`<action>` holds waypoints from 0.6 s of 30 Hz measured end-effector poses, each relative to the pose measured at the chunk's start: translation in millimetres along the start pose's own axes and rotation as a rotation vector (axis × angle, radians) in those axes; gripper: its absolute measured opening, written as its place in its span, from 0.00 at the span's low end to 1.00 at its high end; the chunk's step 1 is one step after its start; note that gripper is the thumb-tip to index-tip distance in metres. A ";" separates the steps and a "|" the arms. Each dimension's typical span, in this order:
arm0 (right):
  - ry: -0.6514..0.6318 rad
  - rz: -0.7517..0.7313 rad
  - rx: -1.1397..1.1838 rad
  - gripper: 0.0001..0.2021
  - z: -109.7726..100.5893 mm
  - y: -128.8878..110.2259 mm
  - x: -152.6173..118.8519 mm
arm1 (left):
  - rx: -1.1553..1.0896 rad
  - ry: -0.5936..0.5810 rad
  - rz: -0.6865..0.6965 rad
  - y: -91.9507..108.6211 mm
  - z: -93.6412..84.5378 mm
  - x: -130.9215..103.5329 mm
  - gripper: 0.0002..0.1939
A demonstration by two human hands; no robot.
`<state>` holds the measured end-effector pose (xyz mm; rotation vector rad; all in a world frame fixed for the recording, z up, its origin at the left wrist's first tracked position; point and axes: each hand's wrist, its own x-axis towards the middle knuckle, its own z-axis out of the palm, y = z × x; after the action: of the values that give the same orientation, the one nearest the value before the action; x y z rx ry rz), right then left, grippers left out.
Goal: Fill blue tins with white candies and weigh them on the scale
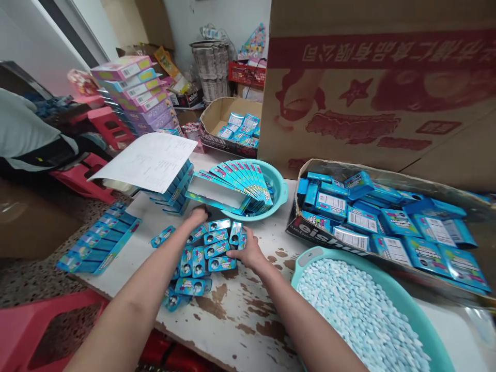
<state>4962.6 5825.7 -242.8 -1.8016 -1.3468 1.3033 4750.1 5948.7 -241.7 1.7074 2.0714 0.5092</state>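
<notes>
Small blue candy boxes (216, 236) with round windows stand close together on the worn white table. My right hand (251, 251) is at the right side of this group, its thumb pointing left and its fingers around a small candy box (243, 241) at the edge. My left hand (198, 215) is at the back left of the group, bent downward. Its fingers are mostly hidden, so any hold there cannot be made out. Just behind the hands, an open blue display carton (219, 192) rests against a turquoise basin (279, 182) with fanned-out printed cards (248, 178).
A turquoise tub of pale blue candies (356, 305) stands at right, below a cardboard tray (294, 227) of blue boxes. At left are a filled display carton (101, 243) and a paper sheet (149, 161) on stacked cartons. A person (34, 129) sits far left.
</notes>
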 end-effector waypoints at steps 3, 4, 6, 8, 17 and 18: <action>0.005 0.026 0.072 0.54 -0.5 6.9 -1.6 | 0.124 -0.043 -0.022 5.7 -19.3 -18.5 0.05; 0.008 0.027 0.101 0.55 0.7 10.0 -2.9 | 0.154 -0.038 -0.015 8.3 -26.8 -26.3 0.07; 0.023 -0.005 0.147 0.53 5.3 16.6 -6.5 | 0.199 -0.023 0.005 13.3 -42.7 -45.8 0.09; 0.042 -0.054 0.172 0.46 12.1 22.0 -10.9 | 0.242 0.035 0.006 18.7 -57.1 -71.1 0.10; 0.037 -0.182 0.167 0.34 -19.5 -1.4 -56.1 | -0.021 0.258 0.302 150.0 -40.4 -115.3 0.09; -0.005 -0.245 0.164 0.31 -35.1 -3.8 -68.3 | -0.006 0.242 0.344 172.9 -32.3 -102.8 0.09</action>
<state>4990.6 5768.3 -200.1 -1.4750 -1.3718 1.2465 4894.7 5878.9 -116.3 2.1011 1.9300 0.8642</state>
